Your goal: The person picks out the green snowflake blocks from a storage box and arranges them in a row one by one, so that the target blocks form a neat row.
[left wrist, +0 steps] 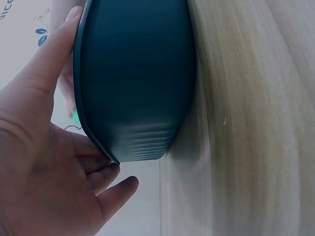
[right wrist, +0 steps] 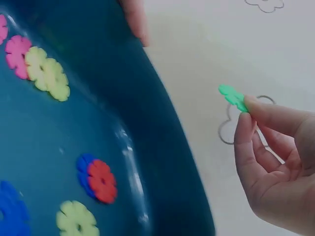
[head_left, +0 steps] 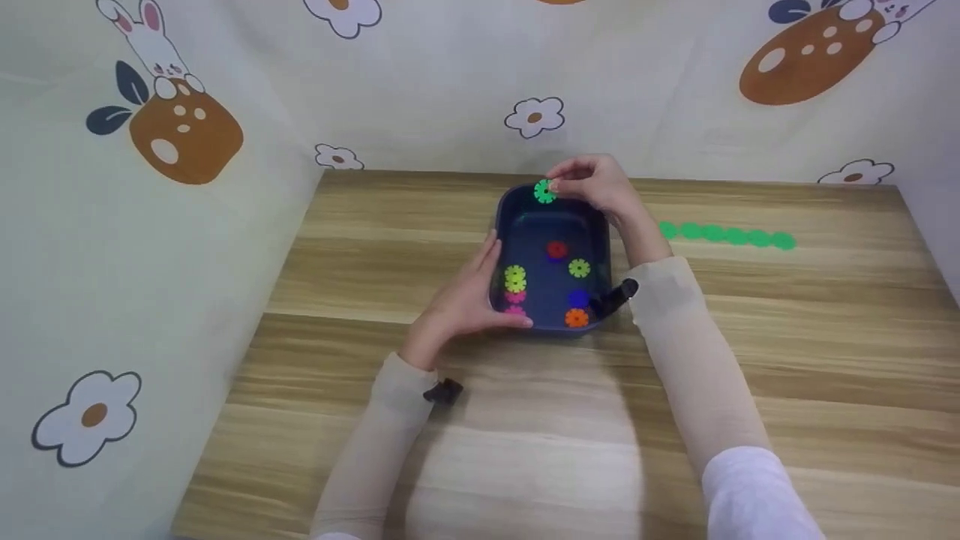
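Note:
A dark blue plastic tub (head_left: pixel 551 217) with rounded corners stands on the wooden table. My left hand (head_left: pixel 469 300) grips its left near side, thumb over the near rim and fingers along the left rim. Above the tub's far edge, my right hand (head_left: pixel 596 184) pinches a green snowflake disc (right wrist: pixel 233 97) between thumb and fingertips. Inside the tub lie several notched discs: a red disc (right wrist: pixel 102 181) overlapping a blue one, yellow discs (right wrist: pixel 47 73), a pink disc (right wrist: pixel 18 56), a yellow-green disc (head_left: pixel 579 268) and an orange disc (head_left: pixel 577 318).
Right of the tub, several green discs (head_left: pixel 735 235) lie in a row on the table (head_left: pixel 787 337). A printed cloth wall (head_left: pixel 442 90) rises behind the table's far edge, and another side of it at the left. Black wrist mounts (head_left: pixel 444 391) sit on both sleeves.

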The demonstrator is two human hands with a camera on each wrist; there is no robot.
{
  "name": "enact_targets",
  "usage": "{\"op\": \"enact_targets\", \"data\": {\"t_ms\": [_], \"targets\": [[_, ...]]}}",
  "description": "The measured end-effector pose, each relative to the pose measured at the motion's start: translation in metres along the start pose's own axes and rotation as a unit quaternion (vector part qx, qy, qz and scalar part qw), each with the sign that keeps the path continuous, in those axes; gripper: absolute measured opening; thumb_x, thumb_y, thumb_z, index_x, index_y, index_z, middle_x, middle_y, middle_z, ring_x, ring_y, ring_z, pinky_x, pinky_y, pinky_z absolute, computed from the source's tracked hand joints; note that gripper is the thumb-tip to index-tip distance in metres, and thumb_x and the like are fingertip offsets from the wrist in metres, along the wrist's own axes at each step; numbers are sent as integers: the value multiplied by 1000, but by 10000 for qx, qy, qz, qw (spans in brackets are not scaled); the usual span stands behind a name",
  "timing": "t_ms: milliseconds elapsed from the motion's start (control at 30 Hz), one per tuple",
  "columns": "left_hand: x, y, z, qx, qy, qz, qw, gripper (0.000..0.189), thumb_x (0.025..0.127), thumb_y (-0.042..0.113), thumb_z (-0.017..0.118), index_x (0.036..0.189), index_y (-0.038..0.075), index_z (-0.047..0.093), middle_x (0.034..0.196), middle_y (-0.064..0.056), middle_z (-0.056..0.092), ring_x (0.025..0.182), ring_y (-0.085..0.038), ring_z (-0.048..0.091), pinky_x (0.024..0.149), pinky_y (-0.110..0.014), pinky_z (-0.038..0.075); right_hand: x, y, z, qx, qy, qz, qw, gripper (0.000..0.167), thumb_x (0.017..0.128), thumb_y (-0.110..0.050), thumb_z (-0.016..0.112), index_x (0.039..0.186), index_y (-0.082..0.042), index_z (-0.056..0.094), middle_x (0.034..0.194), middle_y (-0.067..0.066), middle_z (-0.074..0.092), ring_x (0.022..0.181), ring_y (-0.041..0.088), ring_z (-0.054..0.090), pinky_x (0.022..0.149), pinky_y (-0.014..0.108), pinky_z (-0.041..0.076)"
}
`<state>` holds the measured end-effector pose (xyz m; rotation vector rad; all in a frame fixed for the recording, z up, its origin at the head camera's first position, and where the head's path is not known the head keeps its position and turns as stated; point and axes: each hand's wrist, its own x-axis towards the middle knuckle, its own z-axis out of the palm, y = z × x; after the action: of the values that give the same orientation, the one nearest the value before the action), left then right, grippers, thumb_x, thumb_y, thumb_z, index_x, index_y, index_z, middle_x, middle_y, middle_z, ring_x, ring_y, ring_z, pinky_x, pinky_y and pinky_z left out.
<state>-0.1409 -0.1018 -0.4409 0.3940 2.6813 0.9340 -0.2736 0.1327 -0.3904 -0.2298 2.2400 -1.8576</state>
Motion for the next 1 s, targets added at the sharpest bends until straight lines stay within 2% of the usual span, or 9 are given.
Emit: {"op": "enact_targets", "data": {"t_ms": [233,467,800,1000], "targets": [[1,-4,-2,78,64,25,9999,132,68,60,85,162,16,4,171,1,-4,157,-26,13,124,-49,24,-8,-5,-29,474,644,-194,9966,10,86,-2,74,95,-7,76,82,-6,73,78,7,65,74,17,57],[0,-7,-1,59,61,53,10000,132,68,58,86,162,14,4,170,-1,-6,157,-26,11,126,-48,21,-22,-4,-69,1193,1184,-399,9850,11,86,1,74,95,-3,76,81,-2,70,76,9,67,72,17,58],[2,-4,2,82,147,183,9997,133,67,58,86,162,12,6,171,-1,-3,156,-27,13,126,-47,21,-54,1,-140,2158,2232,-299,9501,18,82,8,74,99,2,76,76,3,66,70,11,66,72,19,60],[1,-1,3,37,98,131,9999,132,68,60,85,162,14,4,171,0,-3,157,-27,12,125,-49,22,-76,12,-177,2232,2764,228,9345,17,82,1,78,98,-3,76,85,4,65,73,12,68,73,19,60]]}}
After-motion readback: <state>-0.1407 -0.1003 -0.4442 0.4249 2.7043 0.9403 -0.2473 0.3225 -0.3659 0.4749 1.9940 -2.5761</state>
